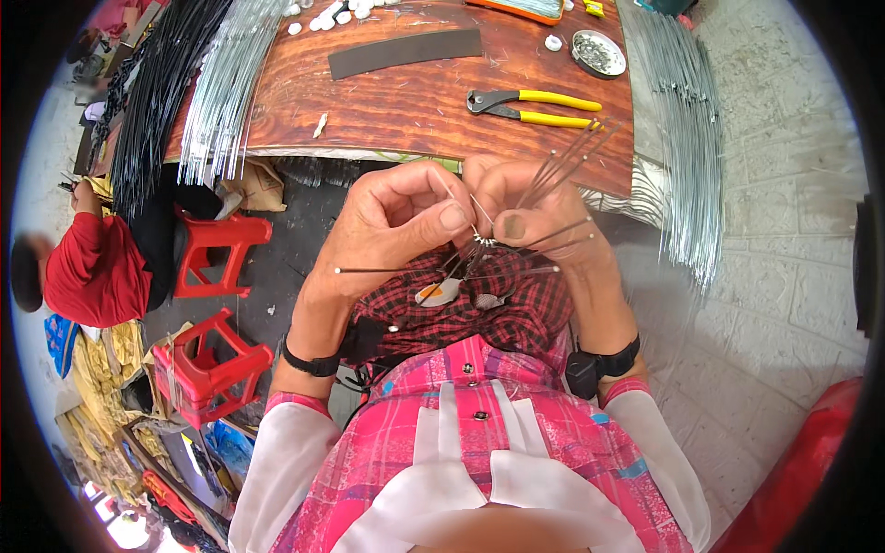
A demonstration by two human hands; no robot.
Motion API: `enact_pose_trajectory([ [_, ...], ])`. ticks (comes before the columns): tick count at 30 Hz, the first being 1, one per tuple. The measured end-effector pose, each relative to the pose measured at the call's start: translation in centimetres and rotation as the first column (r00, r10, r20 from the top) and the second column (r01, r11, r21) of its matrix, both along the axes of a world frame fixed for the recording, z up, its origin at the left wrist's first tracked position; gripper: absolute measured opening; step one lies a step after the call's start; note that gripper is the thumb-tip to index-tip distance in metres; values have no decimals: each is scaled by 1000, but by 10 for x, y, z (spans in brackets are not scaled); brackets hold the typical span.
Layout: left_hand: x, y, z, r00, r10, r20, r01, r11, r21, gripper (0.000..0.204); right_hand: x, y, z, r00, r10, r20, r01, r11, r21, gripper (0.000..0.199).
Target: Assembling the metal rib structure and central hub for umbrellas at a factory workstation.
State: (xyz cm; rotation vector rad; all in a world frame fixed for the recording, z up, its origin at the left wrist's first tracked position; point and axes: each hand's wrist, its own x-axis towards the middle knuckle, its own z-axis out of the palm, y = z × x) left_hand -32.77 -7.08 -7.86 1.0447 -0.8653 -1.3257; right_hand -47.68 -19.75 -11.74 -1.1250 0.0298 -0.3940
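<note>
Over my lap, my left hand (410, 217) pinches a thin pale wire between thumb and forefinger. My right hand (530, 212) closes thumb and fingers around the joined middle of a cluster of thin dark wire stems (369, 270). The stems fan out on both sides, with small pale knobs at several ends. Tiny silvery coils or beads (484, 241) sit where they meet, just below my fingertips. My fingers partly hide the join. Beyond my hands, end-cutting nippers (558, 96) with yellow handles lie on the wooden table (406, 106).
A dark flat strip (406, 53), white round pieces (343, 17) and a dish of small metal bits (598, 53) lie on the table. Wire bundles (221, 92) (687, 138) hang over both sides. Red stools (217, 369) and a person in red (100, 272) are at left.
</note>
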Motion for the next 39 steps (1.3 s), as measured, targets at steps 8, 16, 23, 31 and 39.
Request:
enact_pose_trajectory([
  [8,0,4,5,999,9,-42,-4,995,95,20,-2,6,4,997,-66,-33,64,996,-63,15],
  [16,5,4,-3,997,-38,71,37,999,13,17,0,-1,0,999,-13,41,16,997,-81,25],
  [23,6,0,-3,975,-17,220,8,999,44,15,5,-3,-5,997,-31,65,35,998,-56,27],
  [31,3,-7,-12,976,68,206,-64,998,-28,16,7,-8,-12,998,-8,69,9,1000,-17,30],
  [39,9,-5,-22,990,113,86,-106,991,-85,17,11,-6,-13,994,16,109,-11,999,-48,41],
])
